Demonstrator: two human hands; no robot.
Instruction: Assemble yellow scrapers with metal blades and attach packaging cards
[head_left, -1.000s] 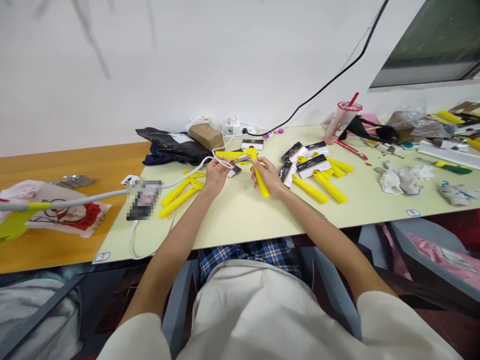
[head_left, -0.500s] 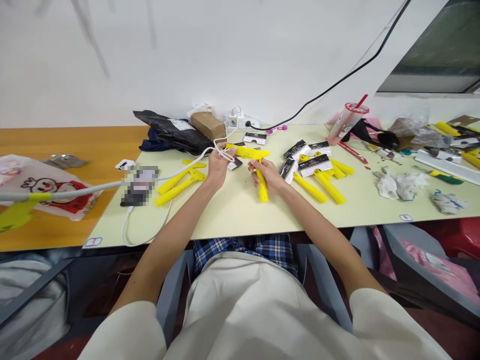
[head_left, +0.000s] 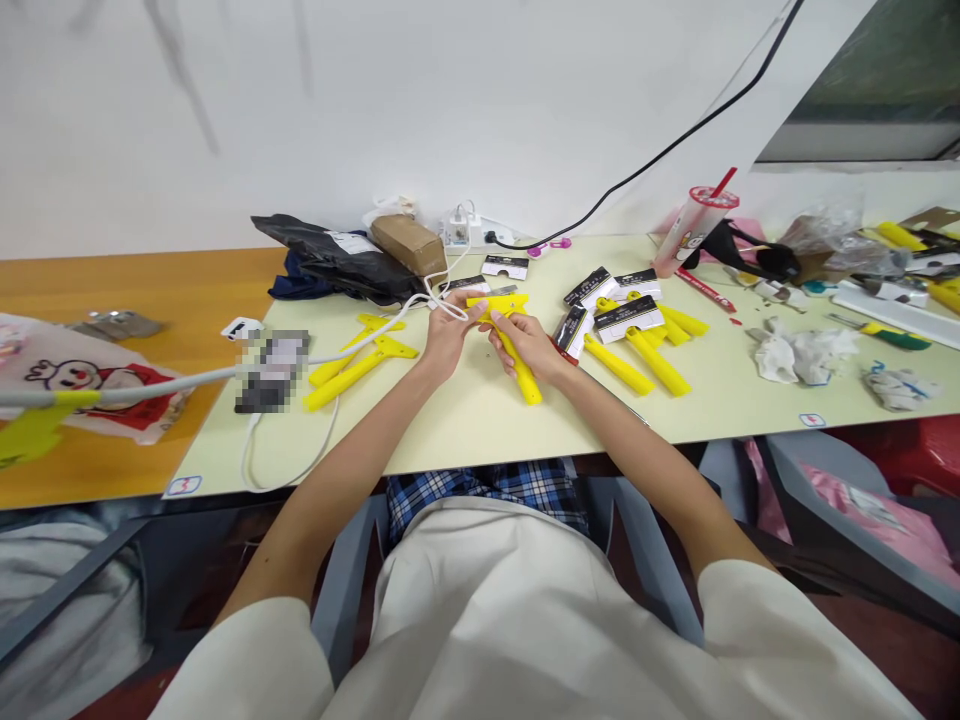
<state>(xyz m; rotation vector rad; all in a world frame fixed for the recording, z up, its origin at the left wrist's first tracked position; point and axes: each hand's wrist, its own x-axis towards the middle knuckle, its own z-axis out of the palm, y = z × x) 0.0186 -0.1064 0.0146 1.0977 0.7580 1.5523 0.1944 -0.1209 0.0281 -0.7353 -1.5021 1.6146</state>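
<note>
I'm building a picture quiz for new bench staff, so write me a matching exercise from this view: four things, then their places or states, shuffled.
Column one:
1. Right hand
2. Cardboard box
3. Cup
4. Black plug

Column two:
A. in the white power strip
B. next to a black bag
C. closed around a yellow tool
D. with a red straw

Pairs: 1-C, 2-B, 3-D, 4-A.
</note>
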